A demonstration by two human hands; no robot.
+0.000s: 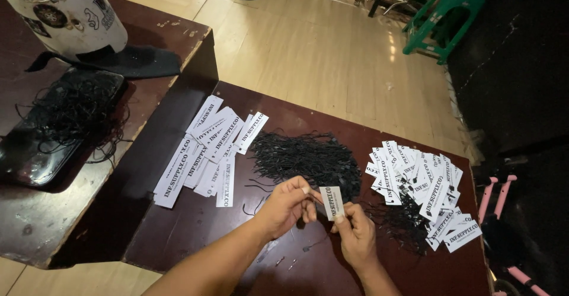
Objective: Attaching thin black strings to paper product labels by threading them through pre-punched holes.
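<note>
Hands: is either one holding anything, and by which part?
Both hold one white tag. The right hand pinches its lower edge; the left hand grips its left side, apparently with a black string, though that is too small to confirm.

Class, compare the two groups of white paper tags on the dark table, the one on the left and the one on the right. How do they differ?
The left tags lie bare, with no strings showing; the right tags are tangled with black strings. The left tags form a loose fan of long strips; the right tags are heaped more thickly and overlap at many angles. The right tags lie nearer the right hand. Both are white cards with black print on the table.
</note>
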